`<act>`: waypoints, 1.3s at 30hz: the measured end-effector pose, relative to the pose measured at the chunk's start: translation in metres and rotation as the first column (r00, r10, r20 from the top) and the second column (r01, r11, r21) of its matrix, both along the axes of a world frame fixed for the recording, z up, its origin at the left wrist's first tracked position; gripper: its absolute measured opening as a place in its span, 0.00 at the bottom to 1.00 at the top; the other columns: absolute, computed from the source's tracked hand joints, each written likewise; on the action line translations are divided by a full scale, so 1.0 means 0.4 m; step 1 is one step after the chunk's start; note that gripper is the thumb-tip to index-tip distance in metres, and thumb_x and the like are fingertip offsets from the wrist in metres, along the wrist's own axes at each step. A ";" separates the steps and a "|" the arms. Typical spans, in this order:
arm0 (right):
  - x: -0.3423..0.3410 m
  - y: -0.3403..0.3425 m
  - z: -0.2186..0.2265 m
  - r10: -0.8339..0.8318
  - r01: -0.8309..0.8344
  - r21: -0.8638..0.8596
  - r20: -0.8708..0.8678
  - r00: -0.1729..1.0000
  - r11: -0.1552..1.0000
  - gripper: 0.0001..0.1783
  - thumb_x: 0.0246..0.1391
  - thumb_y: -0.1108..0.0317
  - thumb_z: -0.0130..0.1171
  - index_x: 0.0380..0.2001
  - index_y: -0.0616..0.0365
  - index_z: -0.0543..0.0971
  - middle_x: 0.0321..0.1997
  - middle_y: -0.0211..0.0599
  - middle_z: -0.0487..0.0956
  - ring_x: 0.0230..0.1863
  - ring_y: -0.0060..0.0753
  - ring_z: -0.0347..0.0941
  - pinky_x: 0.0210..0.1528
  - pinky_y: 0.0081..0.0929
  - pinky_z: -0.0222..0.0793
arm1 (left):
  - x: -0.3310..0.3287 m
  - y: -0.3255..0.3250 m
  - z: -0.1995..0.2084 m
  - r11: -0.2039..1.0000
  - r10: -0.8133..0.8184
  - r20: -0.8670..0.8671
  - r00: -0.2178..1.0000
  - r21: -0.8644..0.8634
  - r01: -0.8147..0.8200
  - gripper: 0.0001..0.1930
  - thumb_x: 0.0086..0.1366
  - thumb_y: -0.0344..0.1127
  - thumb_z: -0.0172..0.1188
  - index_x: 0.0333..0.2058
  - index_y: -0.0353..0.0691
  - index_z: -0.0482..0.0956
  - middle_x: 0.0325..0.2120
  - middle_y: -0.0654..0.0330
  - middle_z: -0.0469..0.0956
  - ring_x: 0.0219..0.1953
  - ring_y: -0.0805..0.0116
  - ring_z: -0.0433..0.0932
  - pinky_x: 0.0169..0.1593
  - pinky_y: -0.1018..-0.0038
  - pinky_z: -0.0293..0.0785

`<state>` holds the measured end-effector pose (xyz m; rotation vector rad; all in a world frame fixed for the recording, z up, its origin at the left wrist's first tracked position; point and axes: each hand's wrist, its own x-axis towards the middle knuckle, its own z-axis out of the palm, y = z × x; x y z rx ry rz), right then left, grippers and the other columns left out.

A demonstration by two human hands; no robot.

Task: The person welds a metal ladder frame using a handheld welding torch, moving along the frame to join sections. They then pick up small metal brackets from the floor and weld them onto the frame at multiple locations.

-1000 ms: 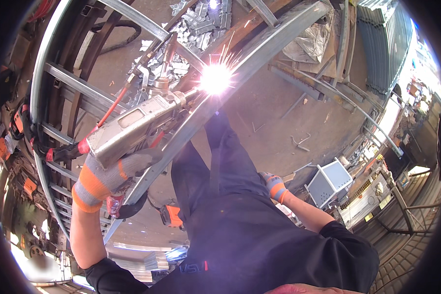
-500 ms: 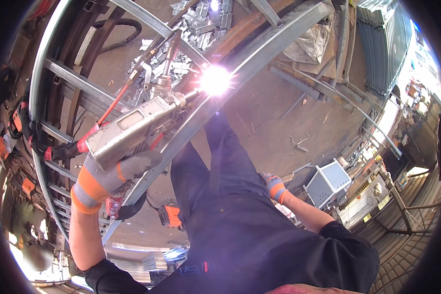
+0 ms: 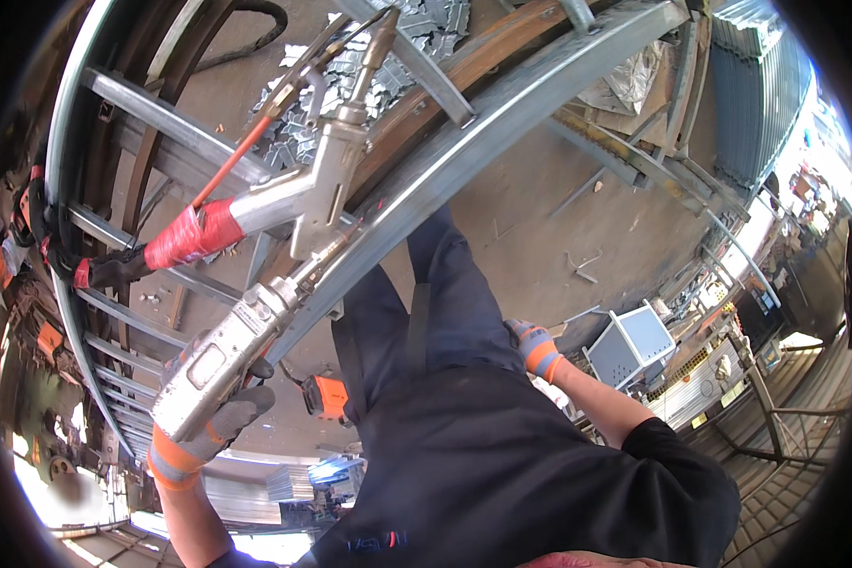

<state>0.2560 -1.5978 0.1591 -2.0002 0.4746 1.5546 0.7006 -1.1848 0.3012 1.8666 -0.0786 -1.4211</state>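
My left hand point(image 3: 216, 417), in a grey and orange knit glove, is wrapped around a silver welding gun point(image 3: 225, 348). The gun has a small window in its body, and its front lies over the long steel tube point(image 3: 445, 156) of a welded frame. A metal neck with a copper-coloured nozzle point(image 3: 381, 52) rises from it, and red tape point(image 3: 194, 235) wraps its cable end. No glow shows at the tube. My right hand point(image 3: 534, 348), gloved alike, rests against my right thigh with no tool visible; its fingers look extended, though partly hidden.
Steel crossbars point(image 3: 175, 118) join the frame's tubes. Metal offcuts point(image 3: 417, 43) lie heaped behind it. An orange and black tool point(image 3: 326, 396) is on the floor near my legs. At right stand a grey box point(image 3: 630, 350) and stacked corrugated sheets point(image 3: 757, 90).
The bright welding flare has gone out. My left hand has drawn the welding gun down and back along the tube, turning it. My right hand remains at my thigh.
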 end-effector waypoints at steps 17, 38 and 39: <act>0.530 0.012 0.107 0.019 -0.073 0.076 0.550 0.835 0.994 0.19 0.58 0.68 0.67 0.53 0.55 0.82 0.43 0.41 0.86 0.43 0.50 0.84 0.48 0.41 0.79 | -0.090 0.124 -0.009 0.976 -0.214 0.149 0.965 0.073 0.205 0.27 0.53 0.40 0.69 0.53 0.39 0.86 0.38 0.62 0.84 0.34 0.67 0.81 0.38 0.66 0.76; 1.459 0.107 0.005 0.130 -0.720 -0.537 0.831 -0.540 0.440 0.17 0.50 0.62 0.65 0.44 0.54 0.85 0.47 0.33 0.83 0.53 0.40 0.79 0.68 0.50 0.73 | -0.112 0.139 -0.039 0.971 -0.230 0.239 0.943 0.125 0.205 0.23 0.45 0.36 0.72 0.44 0.44 0.88 0.32 0.66 0.85 0.33 0.63 0.83 0.40 0.64 0.73; 1.446 0.081 0.020 0.171 -0.710 -0.512 0.851 -0.497 0.484 0.19 0.51 0.62 0.66 0.47 0.55 0.85 0.50 0.35 0.83 0.55 0.43 0.78 0.67 0.50 0.73 | -0.098 0.133 -0.045 0.983 -0.164 0.130 0.978 0.099 0.152 0.22 0.46 0.36 0.71 0.44 0.42 0.87 0.31 0.65 0.85 0.33 0.63 0.82 0.39 0.64 0.73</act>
